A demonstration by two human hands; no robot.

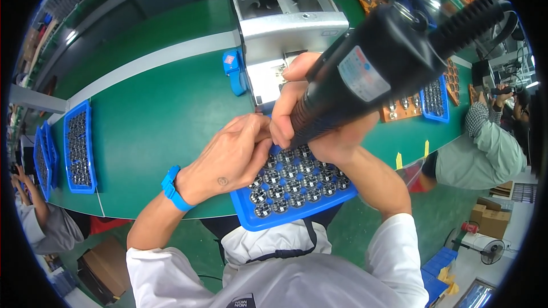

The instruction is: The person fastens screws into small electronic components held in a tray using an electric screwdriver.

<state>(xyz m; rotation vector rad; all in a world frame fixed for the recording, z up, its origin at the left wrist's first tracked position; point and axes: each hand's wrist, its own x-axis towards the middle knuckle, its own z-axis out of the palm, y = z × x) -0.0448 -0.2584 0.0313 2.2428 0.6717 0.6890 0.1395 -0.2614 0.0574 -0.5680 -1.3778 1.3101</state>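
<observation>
My right hand (337, 137) is wrapped around a thick black electric screwdriver (365, 63), whose cable end points up to the right. Its lower tip is hidden behind my fingers. Close against it, my left hand (237, 145) has its fingers pinched together; what they hold, if anything, is hidden. Both hands are over the far side of a blue tray (297, 215) at the table's near edge. Rows of small round dark parts with silvery details (294, 186) fill the tray. A blue strap (174, 188) circles my left wrist.
Just beyond my hands stands a silver machine (294, 25) with a windowed top, a blue device (234, 71) beside it. Filled blue trays stand left (80, 148) and right (435, 100). Orange part holders (402, 109) lie at right. Co-workers (479, 148) sit at both sides.
</observation>
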